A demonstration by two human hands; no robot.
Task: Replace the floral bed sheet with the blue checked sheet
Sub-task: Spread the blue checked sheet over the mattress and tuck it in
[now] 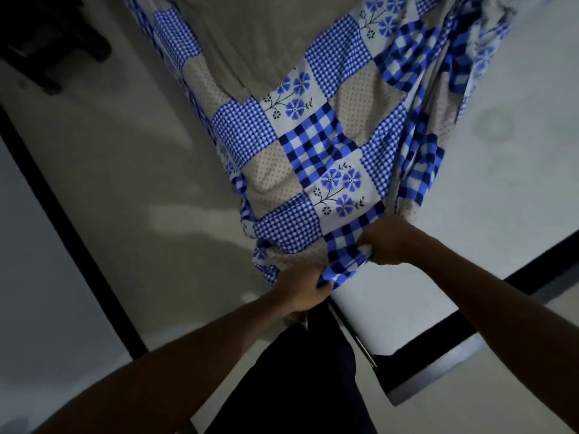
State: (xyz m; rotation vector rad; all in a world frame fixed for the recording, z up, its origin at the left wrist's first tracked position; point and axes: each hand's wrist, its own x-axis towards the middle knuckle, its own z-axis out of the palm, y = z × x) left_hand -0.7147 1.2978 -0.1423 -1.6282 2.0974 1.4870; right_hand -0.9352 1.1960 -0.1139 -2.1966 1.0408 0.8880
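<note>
Gripping a corner of the blue checked sheet (313,145): your left hand (301,292) and right hand (388,242), fingers clamped. Mattress (470,189) mostly bare; spreading and tucking likely remain.

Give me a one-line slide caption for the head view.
Left hand and right hand grip the bunched edge of the sheet at the corner of the bed.

Can't see fingertips of left hand (299,289) or right hand (390,242), buried in blue checked sheet (313,145); far end beyond hands cropped. Can't identify dark shape (47,36) up-left.
</note>
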